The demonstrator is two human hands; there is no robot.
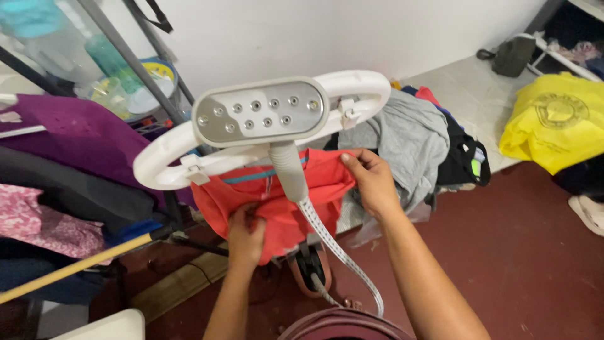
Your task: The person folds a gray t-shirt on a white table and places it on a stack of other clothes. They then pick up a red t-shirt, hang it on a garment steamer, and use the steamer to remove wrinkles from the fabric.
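An orange-red garment [327, 179] with a teal neck trim hangs in front of me, behind a garment steamer. My left hand [245, 236] grips its lower middle, bunching the cloth. My right hand [371, 179] pinches its upper right edge. The steamer's head [261, 113], a grey plate with several holes, rests on a white hanger-shaped frame [160, 167]. Its braided hose [333, 242] drops between my arms to the base [311, 264] on the floor.
A heap of clothes with a grey shirt [409, 135] lies behind the garment. Purple cloth [82, 132] and pink patterned cloth [38, 223] are at left, with a wooden stick [75, 267]. A yellow bag [557, 119] sits at right on the dark red floor [522, 252].
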